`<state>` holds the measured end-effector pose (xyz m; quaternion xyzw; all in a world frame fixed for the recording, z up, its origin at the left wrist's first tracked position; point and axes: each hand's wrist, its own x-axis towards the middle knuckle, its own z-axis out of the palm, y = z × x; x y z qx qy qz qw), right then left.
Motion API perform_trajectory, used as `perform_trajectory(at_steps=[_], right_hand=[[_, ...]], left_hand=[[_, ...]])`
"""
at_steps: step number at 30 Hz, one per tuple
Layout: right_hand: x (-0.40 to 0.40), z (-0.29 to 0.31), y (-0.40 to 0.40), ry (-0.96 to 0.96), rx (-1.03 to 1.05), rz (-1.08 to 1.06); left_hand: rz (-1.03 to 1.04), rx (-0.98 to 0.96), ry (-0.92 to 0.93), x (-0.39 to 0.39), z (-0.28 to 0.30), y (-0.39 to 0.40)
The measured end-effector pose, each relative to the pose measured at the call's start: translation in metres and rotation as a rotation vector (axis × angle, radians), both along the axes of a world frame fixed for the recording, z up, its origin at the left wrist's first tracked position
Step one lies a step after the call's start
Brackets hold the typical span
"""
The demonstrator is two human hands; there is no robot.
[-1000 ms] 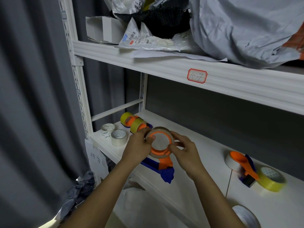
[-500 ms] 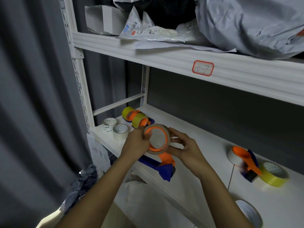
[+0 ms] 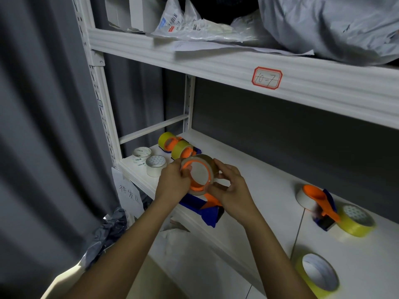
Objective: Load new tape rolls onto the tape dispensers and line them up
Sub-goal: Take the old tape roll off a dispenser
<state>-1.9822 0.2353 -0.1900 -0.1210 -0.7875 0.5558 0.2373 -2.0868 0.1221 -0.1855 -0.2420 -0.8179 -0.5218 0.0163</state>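
Hands are seating roll (image 3: 199, 174) on dispenser (image 3: 201, 207): left hand (image 3: 172, 183) and right hand (image 3: 232, 189) fingers pinching its rim to steady it.

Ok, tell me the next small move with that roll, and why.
Probably press the tape roll fully down over the orange hub: both the left hand and right hand grip it, and it looks slightly askew on the dispenser.
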Motion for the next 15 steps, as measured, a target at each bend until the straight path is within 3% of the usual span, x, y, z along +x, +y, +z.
perform_trajectory(at_steps=[7,10,12,15], right_hand=[[-0.011,-0.007,0.000,-0.076,0.036,-0.004],[-0.013,-0.016,0.012,-0.129,0.004,-0.019],[-0.013,-0.026,0.019,-0.099,-0.120,-0.045],[-0.011,-0.039,0.025,0.011,-0.467,-0.152]], left_hand=[[0.064,-0.007,-0.051,-0.002,-0.016,0.003],[-0.025,0.007,-0.115,-0.006,-0.020,0.003],[-0.147,0.002,-0.208,-0.010,-0.021,0.000],[-0.288,-0.064,-0.343,-0.012,-0.017,-0.007]])
